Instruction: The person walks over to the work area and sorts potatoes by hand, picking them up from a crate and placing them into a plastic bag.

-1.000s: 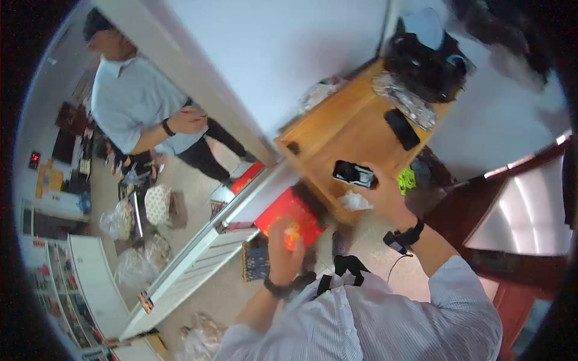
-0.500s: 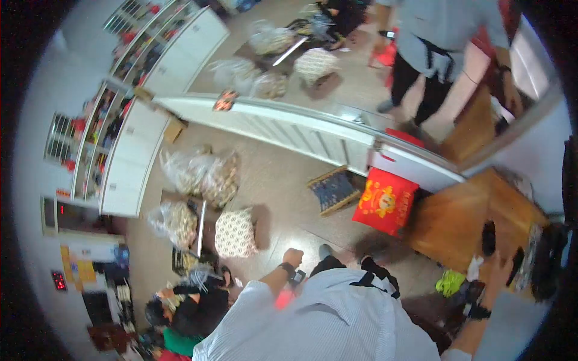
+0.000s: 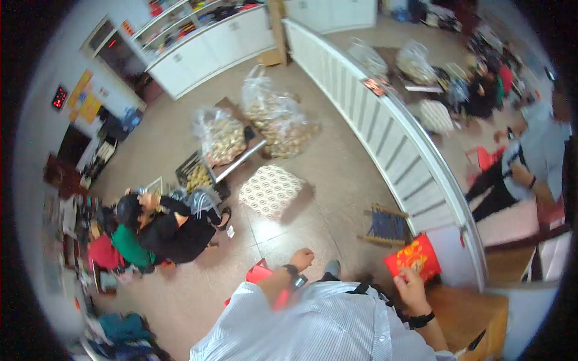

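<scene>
My left hand (image 3: 302,259) hangs in front of my body above the tiled floor, fingers curled in, with nothing visible in it. Behind that forearm stands a red plastic stool (image 3: 259,274). On the other side, my right hand (image 3: 412,290) is curled in front of the lower edge of a red square item with a gold cartoon print (image 3: 415,256). Whether the hand touches that item or holds something small, I cannot tell. A dark woven folding stool (image 3: 386,224) stands just beyond. At my lower right is a wooden table (image 3: 466,307).
A patterned cube stool (image 3: 271,191) stands ahead, with plastic bags of pale round goods (image 3: 280,123) beyond it. People sit bent over at left, one in black (image 3: 180,231). A white slatted panel (image 3: 385,132) borders a mirror on the right. White cabinets (image 3: 211,51) line the back.
My view has turned to the left. My right hand has come away from the wooden table and the dark things on it, to in front of the red item. My left hand remains curled.
</scene>
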`<state>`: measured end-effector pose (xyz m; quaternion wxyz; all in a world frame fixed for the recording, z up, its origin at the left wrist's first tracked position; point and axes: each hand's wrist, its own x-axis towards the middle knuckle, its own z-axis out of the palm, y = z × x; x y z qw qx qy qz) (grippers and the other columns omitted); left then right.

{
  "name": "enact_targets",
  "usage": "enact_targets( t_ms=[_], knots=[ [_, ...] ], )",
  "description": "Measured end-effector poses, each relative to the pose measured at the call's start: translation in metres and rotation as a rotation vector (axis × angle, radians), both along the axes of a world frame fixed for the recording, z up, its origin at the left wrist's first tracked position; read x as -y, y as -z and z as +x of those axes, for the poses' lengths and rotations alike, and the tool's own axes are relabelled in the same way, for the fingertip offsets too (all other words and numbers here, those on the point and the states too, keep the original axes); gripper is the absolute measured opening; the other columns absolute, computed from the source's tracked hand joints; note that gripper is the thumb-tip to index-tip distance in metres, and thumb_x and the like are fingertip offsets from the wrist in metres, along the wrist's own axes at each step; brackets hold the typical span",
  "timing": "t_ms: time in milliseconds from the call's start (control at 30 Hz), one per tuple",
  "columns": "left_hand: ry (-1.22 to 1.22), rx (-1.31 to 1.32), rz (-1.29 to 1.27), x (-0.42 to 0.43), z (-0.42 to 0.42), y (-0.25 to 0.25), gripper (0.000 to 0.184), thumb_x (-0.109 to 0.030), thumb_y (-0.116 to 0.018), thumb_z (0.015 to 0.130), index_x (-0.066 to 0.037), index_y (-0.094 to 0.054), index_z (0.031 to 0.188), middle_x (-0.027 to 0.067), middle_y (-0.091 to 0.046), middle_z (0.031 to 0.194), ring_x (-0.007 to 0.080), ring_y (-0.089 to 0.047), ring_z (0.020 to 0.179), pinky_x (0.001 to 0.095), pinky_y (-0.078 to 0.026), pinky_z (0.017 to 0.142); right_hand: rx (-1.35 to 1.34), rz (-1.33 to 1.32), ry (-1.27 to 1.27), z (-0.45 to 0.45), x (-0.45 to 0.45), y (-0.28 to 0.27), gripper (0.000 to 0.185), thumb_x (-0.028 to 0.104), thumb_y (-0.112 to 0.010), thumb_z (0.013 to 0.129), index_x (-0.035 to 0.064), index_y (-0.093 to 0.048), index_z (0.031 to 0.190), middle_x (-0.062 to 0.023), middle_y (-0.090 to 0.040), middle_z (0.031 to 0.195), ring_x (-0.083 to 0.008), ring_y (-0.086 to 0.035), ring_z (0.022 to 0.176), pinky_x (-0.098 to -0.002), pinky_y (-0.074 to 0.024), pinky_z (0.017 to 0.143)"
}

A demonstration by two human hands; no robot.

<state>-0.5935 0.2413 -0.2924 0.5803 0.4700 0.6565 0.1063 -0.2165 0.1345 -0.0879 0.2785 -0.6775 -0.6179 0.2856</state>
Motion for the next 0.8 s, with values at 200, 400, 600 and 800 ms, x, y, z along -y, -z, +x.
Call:
enact_targets(
  t_ms=[200, 400, 600, 800],
  knots=[
    [-0.493, 0.011, 0.002, 0.042, -0.089, -0.009, 0.032, -0.024, -0.057, 0.081, 0.001, -0.064, 0.098, 0.0144, -0.065, 0.078, 0.0278, -0.066, 0.077, 0.0376, -0.053, 0.065, 0.066, -0.517, -0.520, -0.017, -0.054, 0.080, 0.023, 0.019, -0.062, 0.085, 0.0018, -0.064, 0.100, -0.0181, -0.066, 0.091, -0.0321, -0.064, 0.087, -0.0398, -0.0499, 0.078],
    [-0.441, -0.193, -0.146, 0.114, -0.091, 0.025, 0.038, -0.039, -0.049, 0.091, -0.007, -0.066, 0.102, 0.0102, -0.067, 0.081, 0.0228, -0.063, 0.067, 0.0376, -0.051, 0.062, 0.219, -0.556, -0.777, -0.037, -0.149, 0.120, 0.026, 0.023, -0.054, 0.089, 0.0039, -0.067, 0.101, -0.0192, -0.067, 0.096, -0.0358, -0.064, 0.093, -0.0419, -0.0495, 0.081],
    [-0.558, 0.131, -0.202, 0.148, -0.096, 0.125, 0.038, -0.038, -0.049, 0.090, -0.013, -0.061, 0.117, 0.0088, -0.065, 0.087, 0.0205, -0.061, 0.070, 0.0356, -0.051, 0.058, 0.191, -0.672, -0.904, -0.073, -0.276, 0.148, 0.039, 0.039, -0.056, 0.088, 0.0032, -0.068, 0.100, -0.0183, -0.068, 0.097, -0.0368, -0.063, 0.095, -0.0419, -0.0482, 0.084],
    [-0.837, -0.044, -0.024, 0.034, -0.107, 0.078, 0.034, -0.033, -0.054, 0.091, -0.002, -0.063, 0.100, 0.0110, -0.067, 0.088, 0.0211, -0.065, 0.076, 0.0351, -0.052, 0.060, 0.409, -0.790, -1.120, -0.107, -0.412, 0.156, 0.046, 0.047, -0.049, 0.087, 0.0062, -0.069, 0.096, -0.0183, -0.067, 0.098, -0.0384, -0.063, 0.094, -0.0445, -0.0486, 0.083]
  ],
)
